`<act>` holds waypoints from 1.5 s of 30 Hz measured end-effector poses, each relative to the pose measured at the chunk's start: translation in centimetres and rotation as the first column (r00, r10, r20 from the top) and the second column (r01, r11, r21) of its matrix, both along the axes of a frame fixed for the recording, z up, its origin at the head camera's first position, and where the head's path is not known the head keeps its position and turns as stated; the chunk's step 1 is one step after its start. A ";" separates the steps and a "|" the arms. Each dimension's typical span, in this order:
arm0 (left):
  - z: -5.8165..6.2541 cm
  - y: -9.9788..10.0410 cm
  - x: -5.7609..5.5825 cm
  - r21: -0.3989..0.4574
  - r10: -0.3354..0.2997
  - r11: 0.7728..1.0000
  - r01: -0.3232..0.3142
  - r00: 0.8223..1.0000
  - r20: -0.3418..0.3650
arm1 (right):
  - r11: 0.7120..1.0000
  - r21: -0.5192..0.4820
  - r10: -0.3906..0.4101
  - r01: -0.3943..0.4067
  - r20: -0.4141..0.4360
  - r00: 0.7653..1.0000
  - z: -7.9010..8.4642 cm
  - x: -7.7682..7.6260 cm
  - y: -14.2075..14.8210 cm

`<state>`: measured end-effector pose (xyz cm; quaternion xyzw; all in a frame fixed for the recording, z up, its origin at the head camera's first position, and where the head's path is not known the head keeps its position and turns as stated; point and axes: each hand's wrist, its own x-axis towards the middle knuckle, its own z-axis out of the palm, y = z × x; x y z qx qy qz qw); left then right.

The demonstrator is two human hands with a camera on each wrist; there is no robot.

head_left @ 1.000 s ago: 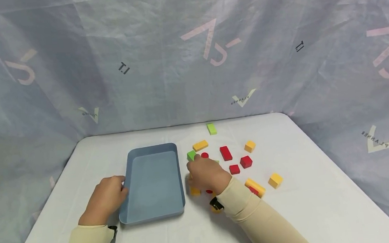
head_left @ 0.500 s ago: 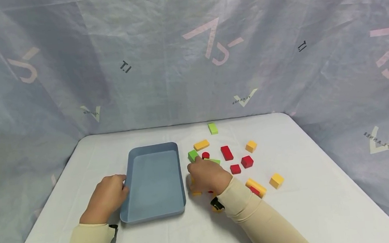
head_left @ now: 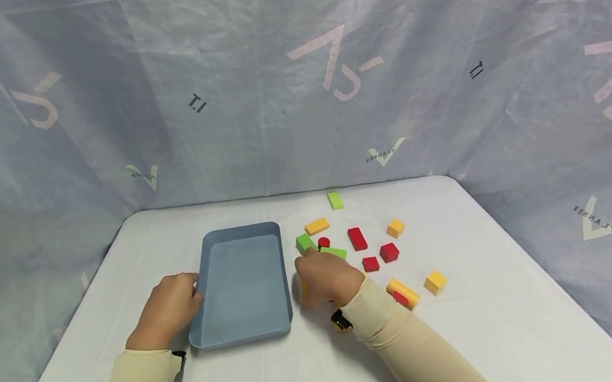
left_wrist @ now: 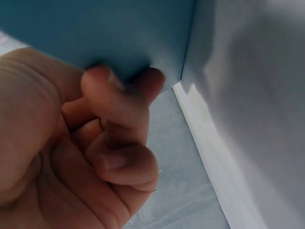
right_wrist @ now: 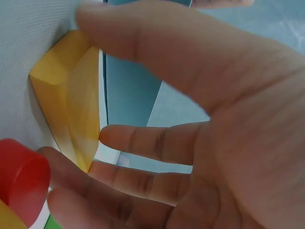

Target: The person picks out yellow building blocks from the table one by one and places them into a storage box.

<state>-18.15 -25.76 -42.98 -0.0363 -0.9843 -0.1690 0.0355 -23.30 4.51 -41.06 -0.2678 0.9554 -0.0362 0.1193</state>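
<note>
My left hand [head_left: 165,312] pinches the left wall of a blue-grey, rectangular, plastic-looking tray [head_left: 240,289] on the white counter [head_left: 506,313] while, near the tray's right edge, my right hand's [head_left: 327,275] spread fingers straddle a smooth, angular yellow block [right_wrist: 83,105] I'd squeeze evenly, clear of the smooth red cylinder [right_wrist: 26,179].

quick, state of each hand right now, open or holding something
Left hand: fingers curled at the tray; whether it grips cannot be told.
Right hand: open, fingers at a yellow block.
</note>
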 end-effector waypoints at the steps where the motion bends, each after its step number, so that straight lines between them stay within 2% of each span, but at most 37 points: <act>1: 0.0 0.0 0.0 0.000 0.001 1.000 -0.001 1.000 -0.002 | 1.000 0.001 0.005 -0.005 -0.001 1.000 0.0 0.0 0.0; 12: -0.3 0.1 0.0 0.009 0.006 1.000 -0.006 1.000 0.009 | 0.999 -0.003 0.037 -0.037 -0.022 0.999 -0.5 -0.2 0.3; 15: -0.6 0.2 0.2 0.011 0.007 1.000 -0.008 1.000 0.023 | 0.999 -0.009 0.046 -0.046 -0.011 0.999 -0.7 0.0 0.5; 20: -0.8 0.6 0.4 -0.001 0.003 1.000 -0.003 1.000 -0.004 | 0.999 -0.033 0.043 -0.042 0.017 0.999 -0.9 0.1 0.8; 23: -0.8 0.7 0.4 -0.012 0.001 1.000 -0.002 1.000 -0.022 | 0.998 -0.040 0.042 -0.041 0.024 0.999 -0.9 0.1 0.8; 31: -0.4 0.5 0.6 -0.026 0.006 1.000 -0.006 1.000 -0.007 | 0.998 -0.045 0.052 -0.049 0.056 0.997 -0.8 0.2 0.3; 37: 0.0 0.2 0.2 -0.033 -0.007 0.999 0.006 0.999 -0.035 | 0.998 -0.048 0.040 -0.038 0.049 0.998 -0.5 -0.2 -0.1; 45: -0.3 0.2 0.0 -0.031 -0.003 1.000 0.003 1.000 -0.019 | 0.999 -0.043 0.023 -0.021 0.066 0.998 -0.7 -0.2 -0.1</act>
